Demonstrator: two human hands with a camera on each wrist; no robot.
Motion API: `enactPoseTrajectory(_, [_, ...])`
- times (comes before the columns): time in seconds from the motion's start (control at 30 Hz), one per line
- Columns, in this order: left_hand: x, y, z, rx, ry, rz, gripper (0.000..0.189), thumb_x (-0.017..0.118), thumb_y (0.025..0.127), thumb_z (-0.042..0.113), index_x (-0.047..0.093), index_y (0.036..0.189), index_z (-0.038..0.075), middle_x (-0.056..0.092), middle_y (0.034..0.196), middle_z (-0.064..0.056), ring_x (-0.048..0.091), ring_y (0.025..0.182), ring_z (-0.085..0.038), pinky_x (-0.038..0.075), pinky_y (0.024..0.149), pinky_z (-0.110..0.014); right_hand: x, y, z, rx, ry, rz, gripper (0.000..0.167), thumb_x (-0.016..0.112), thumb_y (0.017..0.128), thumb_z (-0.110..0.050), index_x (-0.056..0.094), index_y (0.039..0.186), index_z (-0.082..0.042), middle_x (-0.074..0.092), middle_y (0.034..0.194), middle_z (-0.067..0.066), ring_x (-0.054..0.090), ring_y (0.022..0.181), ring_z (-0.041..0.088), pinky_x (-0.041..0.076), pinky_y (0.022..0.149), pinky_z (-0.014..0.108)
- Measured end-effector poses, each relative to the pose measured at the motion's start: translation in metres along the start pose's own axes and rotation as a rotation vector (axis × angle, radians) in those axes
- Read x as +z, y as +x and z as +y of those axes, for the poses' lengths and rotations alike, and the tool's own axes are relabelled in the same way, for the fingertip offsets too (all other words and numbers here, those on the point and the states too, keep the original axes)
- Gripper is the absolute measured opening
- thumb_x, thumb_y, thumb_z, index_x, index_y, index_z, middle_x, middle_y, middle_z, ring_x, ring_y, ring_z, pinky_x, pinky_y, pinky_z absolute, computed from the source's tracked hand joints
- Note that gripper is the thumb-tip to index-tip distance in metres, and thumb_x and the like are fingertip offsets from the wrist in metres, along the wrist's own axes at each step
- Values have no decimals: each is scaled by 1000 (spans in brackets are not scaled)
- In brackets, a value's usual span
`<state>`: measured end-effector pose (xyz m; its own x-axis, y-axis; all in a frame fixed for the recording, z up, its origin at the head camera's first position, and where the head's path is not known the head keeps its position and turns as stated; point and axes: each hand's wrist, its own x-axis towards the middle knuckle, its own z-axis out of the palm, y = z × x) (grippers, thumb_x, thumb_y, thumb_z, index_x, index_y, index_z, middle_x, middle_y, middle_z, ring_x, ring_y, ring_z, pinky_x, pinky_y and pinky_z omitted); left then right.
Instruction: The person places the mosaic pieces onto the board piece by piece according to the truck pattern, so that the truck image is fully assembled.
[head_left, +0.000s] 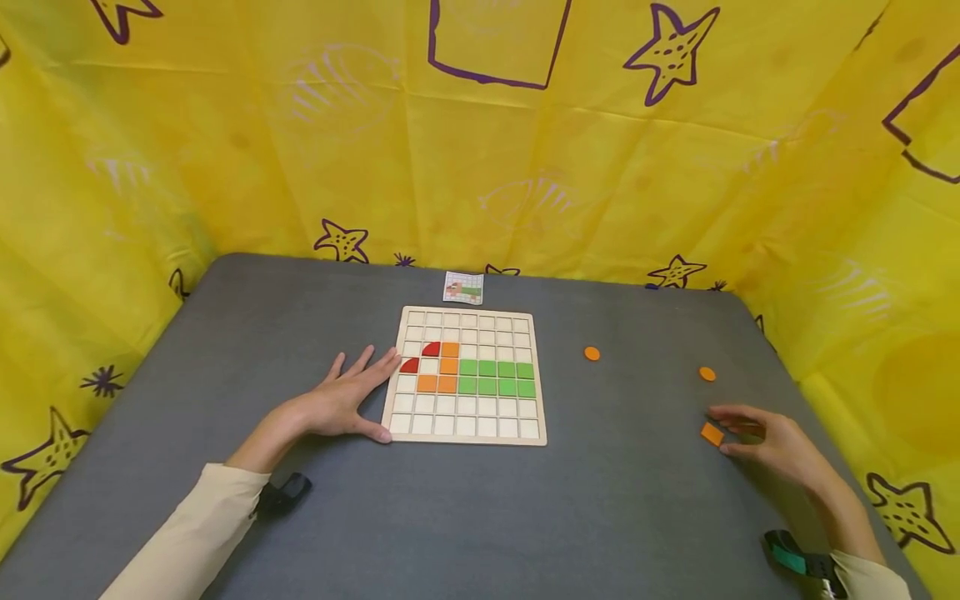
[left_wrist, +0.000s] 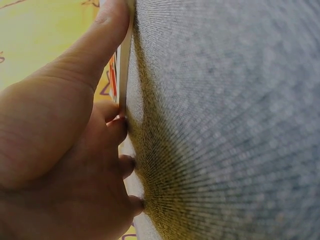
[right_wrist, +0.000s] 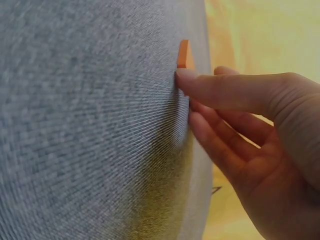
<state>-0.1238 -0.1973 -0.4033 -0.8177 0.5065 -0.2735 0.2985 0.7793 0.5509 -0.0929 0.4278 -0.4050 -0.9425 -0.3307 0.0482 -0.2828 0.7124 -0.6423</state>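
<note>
My left hand (head_left: pixel 341 404) rests at the left edge of a wooden grid board (head_left: pixel 465 437), fingers spread, thumb at the lower left corner. Fingertips meet the board's side in the left wrist view. Orange squares (head_left: pixel 448 367), green squares (head_left: pixel 487 386) and two red quarter-round pieces (head_left: pixel 432 349) lie in the board's cells. Far to the right, my right hand (head_left: pixel 772 442) is beside a loose orange square (head_left: pixel 712 434) on the table. Its thumb (right_wrist: pixel 200 87) is at the square's edge; the index fingertip is a little beyond the square's far side in the head view.
Two orange discs, one nearer the board (head_left: pixel 592 353) and one beyond my right hand (head_left: pixel 707 374), lie on the grey table (head_left: pixel 570 517). A small printed picture card (head_left: pixel 463 288) lies behind the board. Yellow patterned cloth (head_left: pixel 480 167) hangs around the table's back and sides.
</note>
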Motion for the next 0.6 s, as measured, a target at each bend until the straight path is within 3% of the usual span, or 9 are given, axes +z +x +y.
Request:
enactPoseTrajectory(0.1, [0,0,0,1,0,3,118,81,71,52,14,158,9,8,164,-13,-6,148,-41,-13,111,-63,1,1,-1,10,8,5,46,80,79,-4,64,121,6,71,112,2,61,96,-8,48,77,9])
enactPoseTrajectory(0.33, [1,1,-1,-5,2,6,119,82,70,52,14,158,9,8,164,-13,-6,148,-42,-13,111,-63,3,1,-2,4,-15,13,48,83,77,-8,66,120,3,71,113,1,60,97,-9,46,78,7])
enactPoseTrajectory(0.6, [2,2,-1,-4,0,8,119,81,70,53,14,158,9,8,164,-13,-6,148,-42,-13,111,-64,4,8,-3,-23,5,26,43,79,77,3,64,118,9,72,107,14,63,93,-6,49,75,10])
